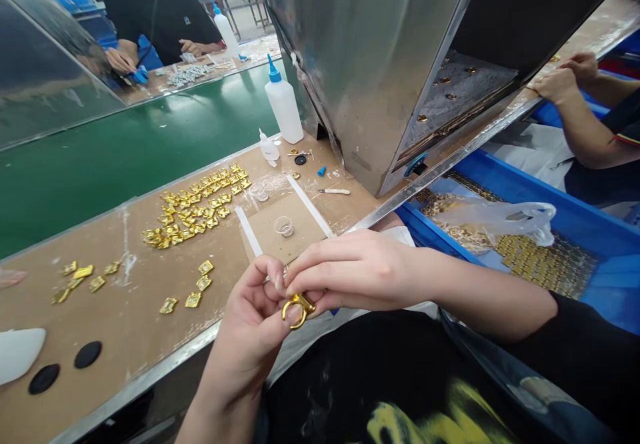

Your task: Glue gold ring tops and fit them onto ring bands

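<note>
Close to my body, just off the bench's near edge, both hands meet around a gold ring-shaped metal piece (294, 313). Its open loop faces me, and a blocky part at its right is partly covered by fingers. My left hand (257, 304) pinches it from the left with thumb and fingers. From the right, my right hand (357, 267) closes over its top, fingertips pressed together against it. A small clear cup (283, 227) stands on a cardboard square (267, 231) beyond my hands. Several similar gold pieces (200, 284) lie to the left on the bench.
Rows of gold pieces (200, 204) lie farther back beside a green belt (125, 157). A tall bottle (286, 107), a small bottle (269, 147) and a knife (334, 191) are near a metal hood (370, 51). A blue bin (615, 297) sits right. Co-workers' hands (557, 81) show.
</note>
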